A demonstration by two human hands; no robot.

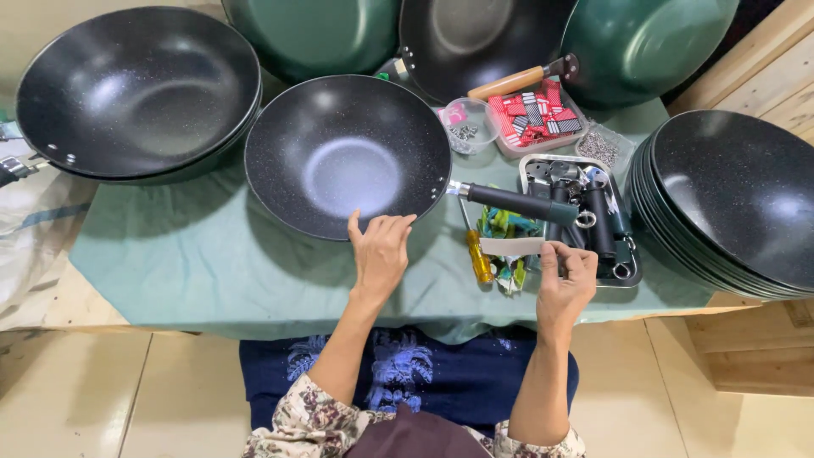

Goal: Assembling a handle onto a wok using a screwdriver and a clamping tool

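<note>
Green cloth (212, 263) over a wooden bench, cream tiled floor below. One black wok (348, 157) at centre, left hand (381, 250) flat on its 6 o'clock rim. Right hand (566, 280) pinches one pale strip (511, 246) at 4 o'clock. One metal tray (632, 276) of handles; one wok stack (738, 199) at 3 o'clock.

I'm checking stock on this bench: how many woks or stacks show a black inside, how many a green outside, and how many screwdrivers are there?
Black inside: 4, the wok under the left hand, left stack, back wok, right stack
Green outside: 2
Yellow-handled screwdriver: 1
Total: 7
</note>
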